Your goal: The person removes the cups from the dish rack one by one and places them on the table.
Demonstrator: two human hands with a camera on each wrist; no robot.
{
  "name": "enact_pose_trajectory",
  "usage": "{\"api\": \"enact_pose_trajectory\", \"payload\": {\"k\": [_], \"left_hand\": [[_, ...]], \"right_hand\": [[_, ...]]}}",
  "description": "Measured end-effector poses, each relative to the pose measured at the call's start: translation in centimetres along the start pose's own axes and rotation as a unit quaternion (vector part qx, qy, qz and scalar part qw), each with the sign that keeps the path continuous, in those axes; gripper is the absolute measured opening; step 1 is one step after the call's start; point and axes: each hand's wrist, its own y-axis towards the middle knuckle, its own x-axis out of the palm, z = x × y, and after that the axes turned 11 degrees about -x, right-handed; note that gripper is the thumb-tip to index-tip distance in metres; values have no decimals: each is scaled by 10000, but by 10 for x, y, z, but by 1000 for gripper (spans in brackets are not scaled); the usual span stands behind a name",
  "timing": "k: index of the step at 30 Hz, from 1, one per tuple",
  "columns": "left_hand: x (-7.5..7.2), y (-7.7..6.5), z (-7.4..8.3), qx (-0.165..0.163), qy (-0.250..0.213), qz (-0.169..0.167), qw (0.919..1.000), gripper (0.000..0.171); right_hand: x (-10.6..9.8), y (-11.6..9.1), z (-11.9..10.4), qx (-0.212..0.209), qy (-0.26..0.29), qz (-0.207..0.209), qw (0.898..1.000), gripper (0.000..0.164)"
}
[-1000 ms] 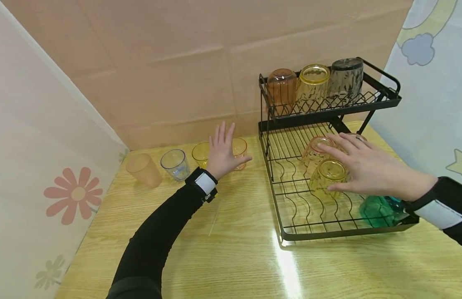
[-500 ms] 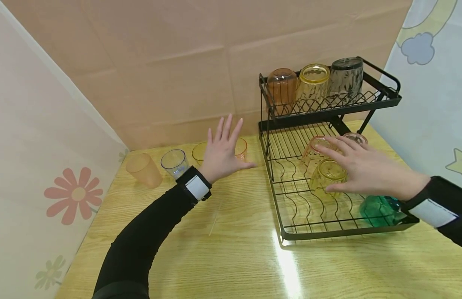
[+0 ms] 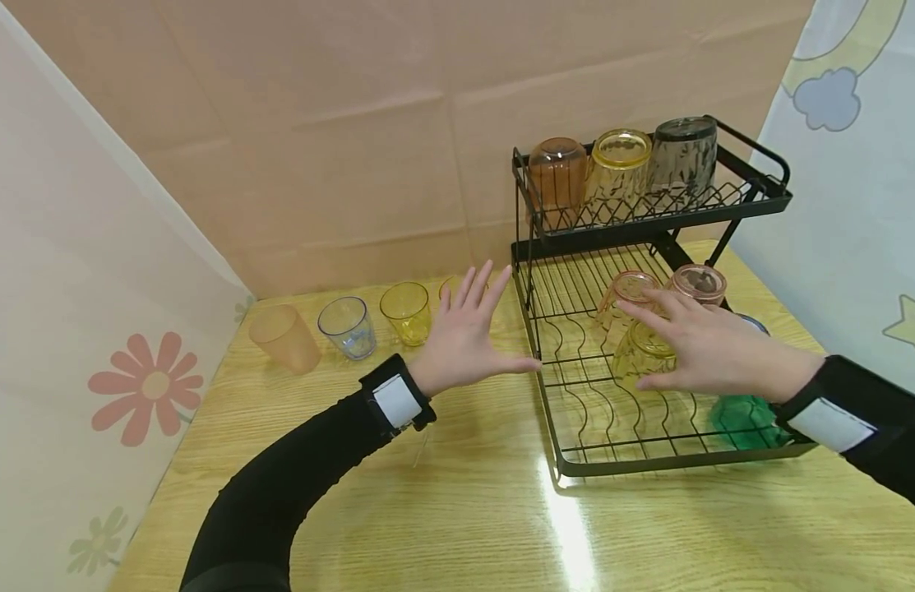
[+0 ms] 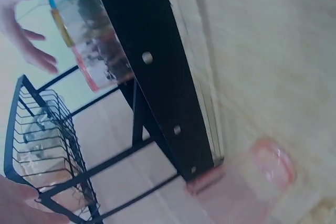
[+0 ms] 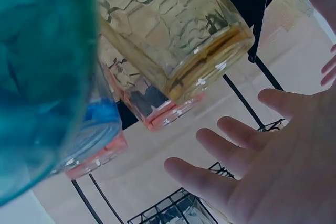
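Observation:
My left hand (image 3: pixel 464 341) hovers with fingers spread at the left side of the black rack (image 3: pixel 568 469), holding nothing. Behind its fingers an orange-rimmed glass (image 3: pixel 450 288) is mostly hidden. My right hand (image 3: pixel 704 345), also holding nothing, hangs over the lower tier, its fingers extended above an upside-down yellow glass (image 5: pixel 178 35). Around that hand stand two pink glasses, one in front (image 3: pixel 627 288) and one behind (image 3: pixel 697 281), a blue-rimmed glass (image 5: pixel 97 124) and a green glass (image 3: pixel 746 421). The right hand partly covers the yellow glass in the head view.
Upside down on the top tier are a brown-orange glass (image 3: pixel 557 177), an amber glass (image 3: pixel 620 168) and a grey glass (image 3: pixel 682 160). Left of the rack stand a yellow glass (image 3: pixel 407 314), a blue-rimmed glass (image 3: pixel 349 329) and a frosted orange cup (image 3: pixel 284 339).
My left hand has moved right and toward me, uncovering the yellow glass on the table. My right hand has shifted slightly left, leaving the rear pink glass more visible.

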Motion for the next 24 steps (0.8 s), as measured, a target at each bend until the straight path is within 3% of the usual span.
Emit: {"api": "enact_pose_trajectory", "payload": {"k": [7, 12, 15, 24], "left_hand": [[6, -6, 11, -329, -927, -672, 9929, 117], [7, -8, 15, -534, -1879, -1004, 9756, 108], [9, -10, 17, -692, -2650, -1299, 9529, 101], [10, -21, 25, -1058, -4417, -2109, 8656, 82]], "right_hand": [[7, 3, -1, 76, 268, -37, 9996, 97], [11, 9, 2, 261, 385, -191, 9987, 94], [14, 15, 5, 406, 494, -293, 9975, 88], [30, 29, 11, 598, 250, -549, 9964, 76]]}}
